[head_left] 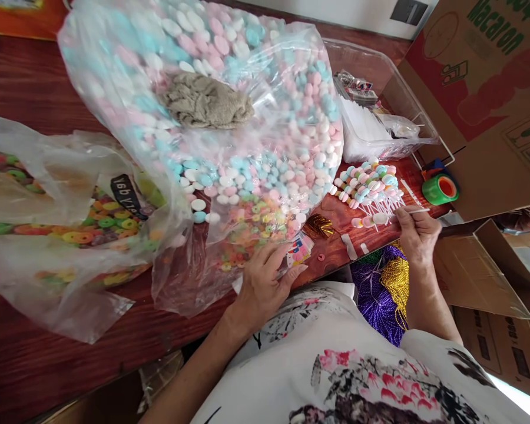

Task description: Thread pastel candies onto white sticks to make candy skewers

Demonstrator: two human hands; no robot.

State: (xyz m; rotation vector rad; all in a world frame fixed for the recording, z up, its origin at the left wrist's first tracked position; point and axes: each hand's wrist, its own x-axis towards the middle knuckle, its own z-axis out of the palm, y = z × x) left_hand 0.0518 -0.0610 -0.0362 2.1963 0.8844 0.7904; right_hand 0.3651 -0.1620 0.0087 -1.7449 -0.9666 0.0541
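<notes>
My right hand (pixel 418 237) pinches a thin white stick-like piece (pixel 420 210) at the table's right side. Just left of it, a pile of candy strings (pixel 368 184) in pink, white, blue and green lies with white string ends toward me. My left hand (pixel 265 281) rests at the table's front edge with its fingers stretched out and its thumb apart. Under and beyond those fingers is a clear bag of colourful ring candies (pixel 256 227). Small printed cards (pixel 299 248) lie beside the left fingertips, and a loose pink ring (pixel 321 257) sits to their right.
A large clear bag of pastel candies (pixel 287 171) fills the middle, with a crumpled brown cloth (pixel 207 101) on top. Another ring-candy bag (pixel 75 203) lies left. A clear plastic bin (pixel 393 76), green tape roll (pixel 439 189) and cardboard boxes (pixel 481 171) stand right. Purple and gold beads (pixel 382 294) hang below the edge.
</notes>
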